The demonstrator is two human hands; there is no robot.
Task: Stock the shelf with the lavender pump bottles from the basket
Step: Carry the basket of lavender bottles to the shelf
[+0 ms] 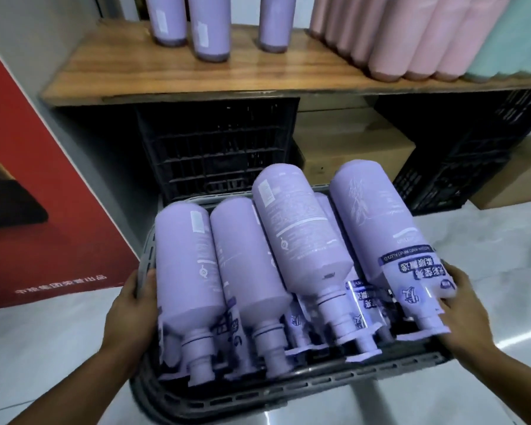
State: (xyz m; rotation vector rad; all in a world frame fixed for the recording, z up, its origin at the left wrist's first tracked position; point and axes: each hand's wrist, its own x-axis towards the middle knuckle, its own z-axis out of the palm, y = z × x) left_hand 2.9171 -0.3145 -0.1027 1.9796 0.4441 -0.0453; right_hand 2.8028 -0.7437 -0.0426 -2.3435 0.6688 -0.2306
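Note:
A dark grey plastic basket (246, 394) fills the lower middle of the view, held in front of the shelf. Several lavender pump bottles (298, 231) lie in it, pumps toward me, bases toward the shelf. My left hand (132, 314) grips the basket's left rim. My right hand (463, 308) grips the right rim, its fingers touching the rightmost bottle (371, 222). Above, the wooden shelf (154, 78) carries three upright lavender bottles (209, 29) at its left.
Pink bottles (411, 35) and mint ones (515, 41) crowd the shelf's right part. Black plastic crates (215, 145) and cardboard boxes (350, 145) sit under the shelf. A red poster board (43, 185) leans at the left. The floor is pale and glossy.

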